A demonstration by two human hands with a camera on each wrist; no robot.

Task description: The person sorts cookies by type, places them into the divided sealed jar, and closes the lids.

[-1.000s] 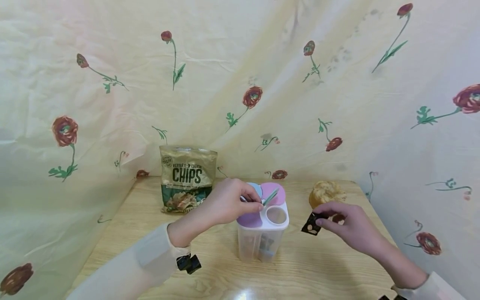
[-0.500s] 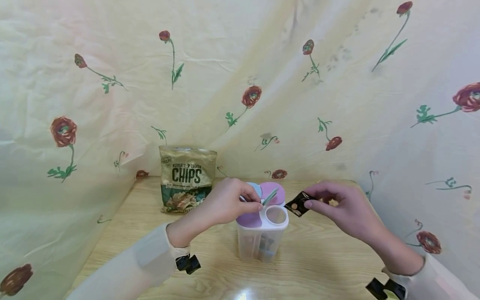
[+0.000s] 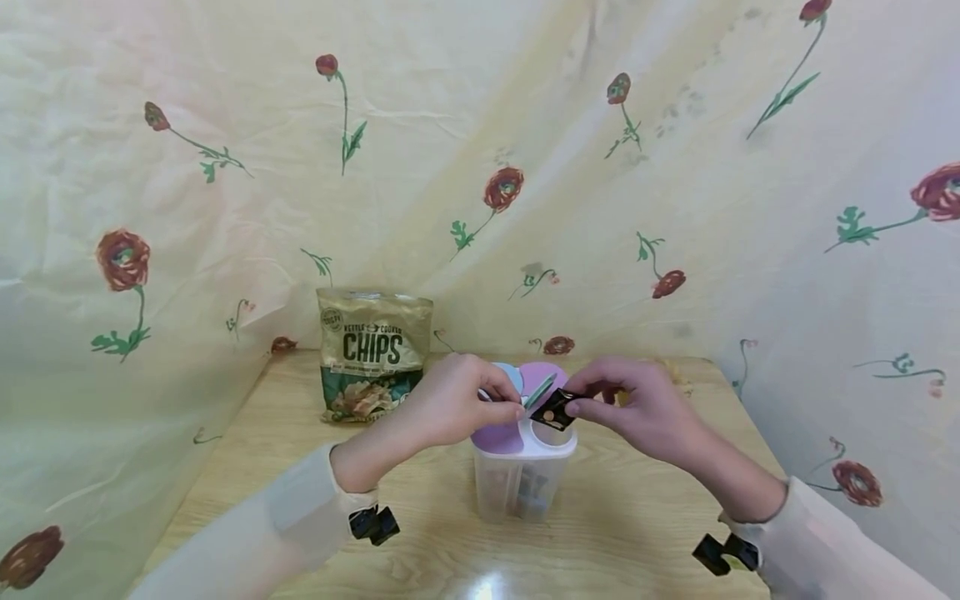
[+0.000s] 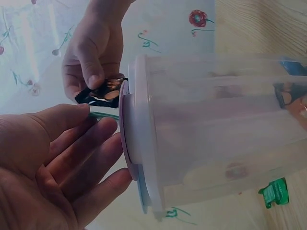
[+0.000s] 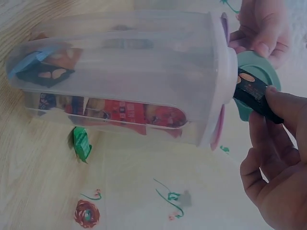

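Observation:
A clear plastic container with a white top and coloured round lids stands on the table. My left hand pinches its green lid, which is tilted up beside a round opening. Between my right thumb and fingers is a small black packet; my right hand holds it right over that opening. In the right wrist view, one end of the packet is at the opening's rim. Red packets and another black packet show through the container's walls. The purple, pink and blue lids lie flat.
Upright behind my left hand is a bag of chips. A small green packet lies on the table near the container. A yellowish item is mostly hidden behind my right hand. Flowered cloth hangs behind the table.
My right hand has moved left with the black packet, from beside the container to over its opening. My left hand has stayed in place with the green lid.

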